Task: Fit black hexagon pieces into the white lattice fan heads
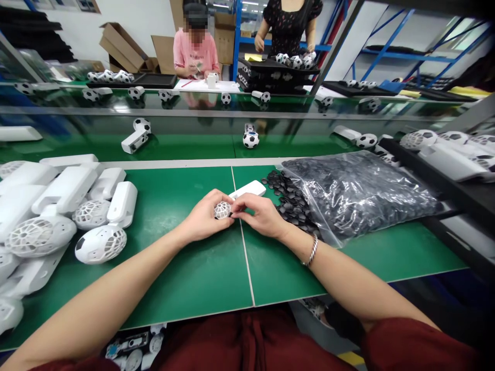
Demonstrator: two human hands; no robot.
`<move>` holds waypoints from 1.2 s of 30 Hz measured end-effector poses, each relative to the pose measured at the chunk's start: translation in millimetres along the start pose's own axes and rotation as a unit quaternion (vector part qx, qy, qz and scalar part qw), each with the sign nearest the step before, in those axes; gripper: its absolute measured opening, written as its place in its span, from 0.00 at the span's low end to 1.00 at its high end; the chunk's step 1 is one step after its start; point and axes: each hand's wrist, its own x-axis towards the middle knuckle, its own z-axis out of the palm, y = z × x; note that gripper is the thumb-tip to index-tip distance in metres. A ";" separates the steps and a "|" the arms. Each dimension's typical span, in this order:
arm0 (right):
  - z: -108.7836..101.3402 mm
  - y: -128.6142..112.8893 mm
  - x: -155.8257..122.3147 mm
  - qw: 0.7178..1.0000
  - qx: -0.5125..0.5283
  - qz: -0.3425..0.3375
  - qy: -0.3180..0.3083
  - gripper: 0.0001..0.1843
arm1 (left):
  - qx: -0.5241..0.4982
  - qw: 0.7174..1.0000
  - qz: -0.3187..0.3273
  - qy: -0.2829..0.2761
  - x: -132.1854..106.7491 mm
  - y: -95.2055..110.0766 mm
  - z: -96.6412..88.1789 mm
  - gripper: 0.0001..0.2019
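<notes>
Over the bench point(185, 288), the left hand point(207, 219) curls around a white lattice ball point(222, 210), probably light, stiff plastic best held by its sides, sparing the thin ribs. The right hand point(260, 212), fingertips nearly together, pinches what looks like a black piece point(231, 214) at its edge.

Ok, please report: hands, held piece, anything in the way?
Left hand holding white lattice ball. Right hand at its side, grip unclear. Loose black pieces off right, clear of ball.
</notes>
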 end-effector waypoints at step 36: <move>11.7 10.2 3.2 0.933 0.168 0.319 -0.004 0.17 | 0.040 0.992 0.011 0.121 -4.9 -6.0 17.5 0.09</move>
